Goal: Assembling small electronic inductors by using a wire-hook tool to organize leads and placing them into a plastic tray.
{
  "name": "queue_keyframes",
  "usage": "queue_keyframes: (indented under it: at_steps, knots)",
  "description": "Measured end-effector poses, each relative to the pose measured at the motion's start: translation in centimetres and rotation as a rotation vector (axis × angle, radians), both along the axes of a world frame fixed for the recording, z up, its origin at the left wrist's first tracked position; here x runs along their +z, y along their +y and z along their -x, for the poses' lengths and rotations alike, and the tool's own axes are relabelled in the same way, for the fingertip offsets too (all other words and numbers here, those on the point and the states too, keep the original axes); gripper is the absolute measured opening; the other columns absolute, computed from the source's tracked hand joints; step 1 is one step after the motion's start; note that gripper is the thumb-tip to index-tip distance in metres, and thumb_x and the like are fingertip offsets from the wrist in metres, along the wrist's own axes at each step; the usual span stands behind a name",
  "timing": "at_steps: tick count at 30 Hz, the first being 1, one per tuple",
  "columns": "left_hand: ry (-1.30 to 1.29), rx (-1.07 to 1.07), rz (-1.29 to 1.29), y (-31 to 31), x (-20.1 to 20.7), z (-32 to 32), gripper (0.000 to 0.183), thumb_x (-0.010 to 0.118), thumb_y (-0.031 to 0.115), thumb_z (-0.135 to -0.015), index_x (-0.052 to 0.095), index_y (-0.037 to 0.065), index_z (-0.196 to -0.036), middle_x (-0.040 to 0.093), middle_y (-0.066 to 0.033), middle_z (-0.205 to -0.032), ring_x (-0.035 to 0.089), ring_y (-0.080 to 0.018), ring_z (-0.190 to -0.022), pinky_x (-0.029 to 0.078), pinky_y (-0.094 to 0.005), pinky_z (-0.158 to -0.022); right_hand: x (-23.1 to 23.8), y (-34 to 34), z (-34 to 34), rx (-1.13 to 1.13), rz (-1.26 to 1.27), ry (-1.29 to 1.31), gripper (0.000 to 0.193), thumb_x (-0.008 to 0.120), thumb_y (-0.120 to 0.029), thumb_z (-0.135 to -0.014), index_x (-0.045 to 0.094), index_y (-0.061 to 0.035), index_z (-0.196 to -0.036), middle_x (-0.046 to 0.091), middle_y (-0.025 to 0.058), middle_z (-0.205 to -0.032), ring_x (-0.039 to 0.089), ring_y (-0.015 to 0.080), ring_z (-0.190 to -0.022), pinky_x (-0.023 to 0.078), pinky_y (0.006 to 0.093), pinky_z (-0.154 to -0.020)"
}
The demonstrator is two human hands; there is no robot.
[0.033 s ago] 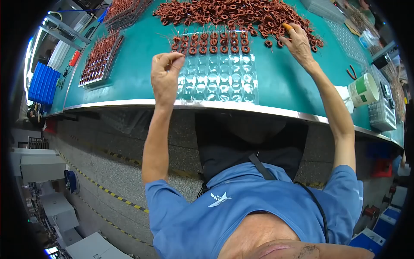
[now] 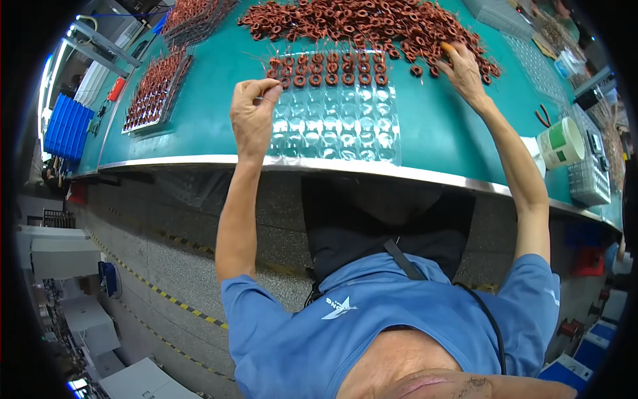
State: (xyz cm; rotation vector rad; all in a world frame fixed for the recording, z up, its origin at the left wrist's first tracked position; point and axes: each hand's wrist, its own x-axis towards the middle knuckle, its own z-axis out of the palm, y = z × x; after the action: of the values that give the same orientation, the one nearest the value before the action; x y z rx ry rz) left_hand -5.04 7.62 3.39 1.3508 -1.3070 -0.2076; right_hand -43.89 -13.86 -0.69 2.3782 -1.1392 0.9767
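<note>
My left hand (image 2: 252, 110) is at the left edge of a clear plastic tray (image 2: 339, 126) with round pockets. Its thumb and forefinger are pinched together beside a copper-red ring coil (image 2: 285, 83); whatever they hold is too small to make out. Coils with upright wire ends fill the tray's far rows, while its near pockets hold none. Over the right front edge of a big heap of loose coils (image 2: 345, 23) is my right hand (image 2: 463, 72). Its fingers are bent and apart, with a yellow-orange cover on one fingertip. A loose coil (image 2: 416, 71) lies left of its thumb.
Filled coil trays stand at the left (image 2: 151, 96) and far left (image 2: 193, 20) of the green table (image 2: 206, 100). A blue bin (image 2: 68, 128) is at the left edge. On the right are a white-green tub (image 2: 560, 143), pliers (image 2: 543, 116) and stacked clear trays (image 2: 590, 183).
My left hand has shifted slightly left, and my right hand slightly right and down. The tray and coils appear a few pixels further right and lower.
</note>
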Motion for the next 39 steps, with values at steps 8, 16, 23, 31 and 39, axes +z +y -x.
queue_keyframes:
  at_steps: [8, 16, 23, 31, 39]
  knots:
    - [-0.234, 0.122, -0.249, -3.3, -4.0, -6.6, 0.015, 0.071, 0.019, -0.08, 0.072, 0.007, -0.09, 0.069, -0.0083, -0.088, 0.062, -0.0233, -0.087, 0.047, -0.0349, -0.079, -2.2, -1.5, -0.2, 0.142, -0.043, 0.093, 0.017, 0.061, -0.01, -0.087, 0.06, -0.0051, -0.103, 0.059, 0.0098, -0.088, 0.057, 0.0277, -0.087, 0.047, 0.0381, -0.077]
    - [-0.333, -0.02, -0.223, -5.2, -4.0, -7.0, 0.011, 0.067, 0.012, -0.08, 0.069, 0.001, -0.084, 0.066, -0.0099, -0.085, 0.061, -0.0246, -0.085, 0.046, -0.0347, -0.08, 1.5, -1.6, 2.8, -0.181, -0.357, -0.343, 0.025, 0.061, -0.025, -0.091, 0.069, -0.0063, -0.105, 0.071, 0.0111, -0.091, 0.067, 0.0193, -0.08, 0.052, 0.0314, -0.072]
    - [-0.493, 0.269, -0.052, -3.4, -1.8, -5.1, 0.029, 0.063, 0.013, -0.088, 0.06, 0.0, -0.113, 0.063, -0.0108, -0.098, 0.06, -0.0219, -0.087, 0.049, -0.0331, -0.075, 8.0, 0.6, 1.4, 0.055, -0.431, -0.721, 0.023, 0.063, -0.022, -0.091, 0.071, -0.004, -0.104, 0.072, 0.0012, -0.087, 0.063, 0.0049, -0.071, 0.051, 0.0222, -0.065]
    - [0.371, -0.665, -0.179, -2.6, 1.7, 14.0, 0.046, 0.061, 0.023, -0.094, 0.045, -0.005, -0.126, 0.065, -0.0178, -0.107, 0.066, -0.0212, -0.094, 0.052, -0.0292, -0.079, 7.6, 12.3, -5.0, 0.474, -1.025, -1.351, 0.019, 0.067, -0.017, -0.089, 0.066, -0.0021, -0.102, 0.07, 0.007, -0.092, 0.068, 0.0147, -0.079, 0.052, 0.025, -0.068]
    - [0.204, -0.566, -0.135, 0.4, 0.3, 15.3, 0.026, 0.063, 0.019, -0.092, 0.068, -0.003, -0.105, 0.069, -0.0071, -0.08, 0.064, -0.0099, -0.07, 0.051, -0.0235, -0.061, 7.3, 18.7, -5.3, 0.417, -0.629, -0.647, 0.044, 0.073, -0.029, -0.085, 0.061, 0.0, -0.116, 0.065, 0.0076, -0.103, 0.061, 0.0146, -0.095, 0.049, 0.0277, -0.086]
